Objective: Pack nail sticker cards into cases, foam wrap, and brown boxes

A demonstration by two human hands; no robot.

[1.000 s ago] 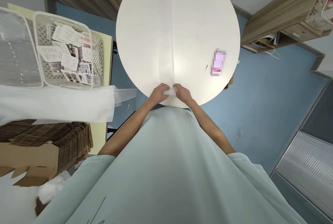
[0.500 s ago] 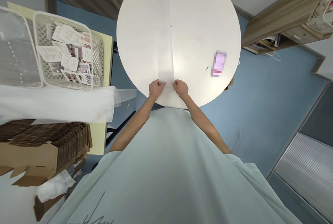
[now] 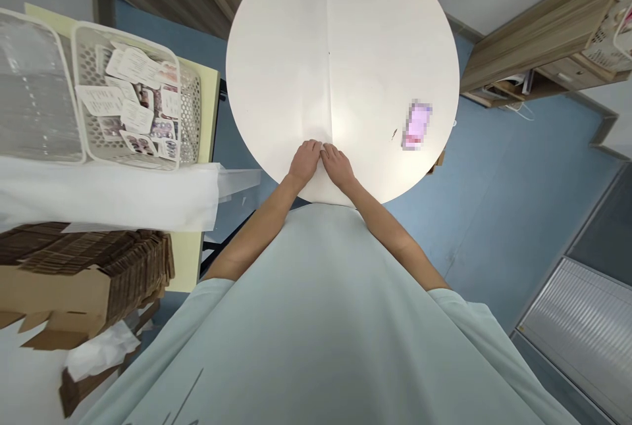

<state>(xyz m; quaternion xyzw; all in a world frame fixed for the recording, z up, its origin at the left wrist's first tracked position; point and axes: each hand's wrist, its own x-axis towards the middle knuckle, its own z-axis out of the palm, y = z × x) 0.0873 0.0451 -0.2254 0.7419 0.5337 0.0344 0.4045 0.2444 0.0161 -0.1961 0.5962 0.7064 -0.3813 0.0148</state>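
Note:
A long, narrow strip of thin white paper [image 3: 315, 56] lies lengthwise down the middle of a round white table [image 3: 375, 30]. My left hand [image 3: 306, 160] and my right hand [image 3: 336, 164] rest side by side on the strip's near end at the table's front edge. Their fingers touch each other and press down on the paper. The end of the strip is hidden under both hands.
A small pink object [image 3: 416, 124] lies on the table's right side. To the left stand a white perforated basket of printed cards [image 3: 135, 99], a clear bin [image 3: 29, 83], white sheets [image 3: 108, 195] and a stack of flat cardboard [image 3: 83, 267]. A wooden shelf [image 3: 538, 43] stands right.
Half a second ago my hands were apart, each pinching a side of the strip's near end. They have come together and now lie flat over it, slightly farther onto the table.

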